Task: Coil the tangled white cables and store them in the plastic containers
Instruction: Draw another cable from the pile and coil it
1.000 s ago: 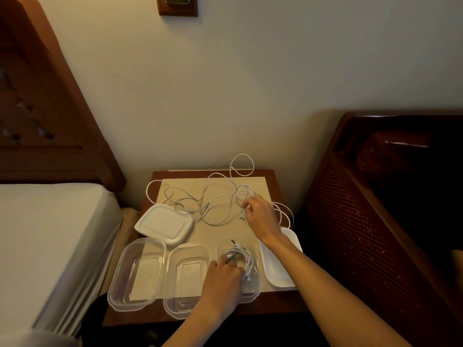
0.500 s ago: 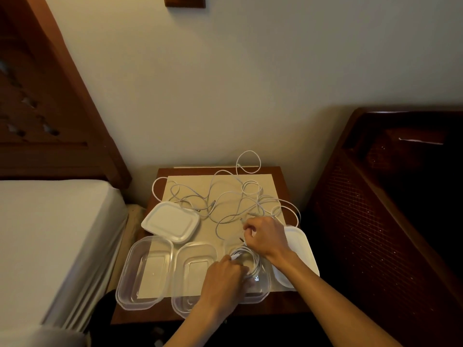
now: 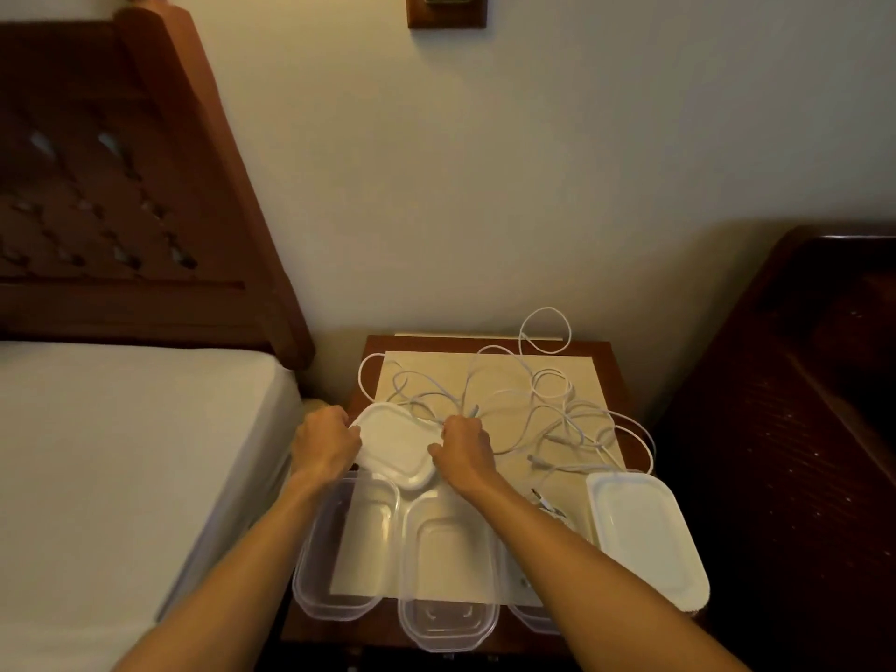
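The white rectangular plastic lid (image 3: 395,443) lies between both hands, long axis diagonal. The left hand (image 3: 326,441) and right hand (image 3: 463,448) grip its opposite edges, fingers curled. The tangled white cables (image 3: 543,405) lie just behind, on the surface (image 3: 489,366).

The containers (image 3: 448,569) are clear, glossy plastic; their lids (image 3: 393,443) are opaque white plastic. The nightstand (image 3: 616,375) and headboard (image 3: 121,186) are dark polished wood, the cables (image 3: 548,409) smooth white.

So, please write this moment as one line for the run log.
left hand: grips lid | right hand: grips lid | cables: tangled on table | left container: empty
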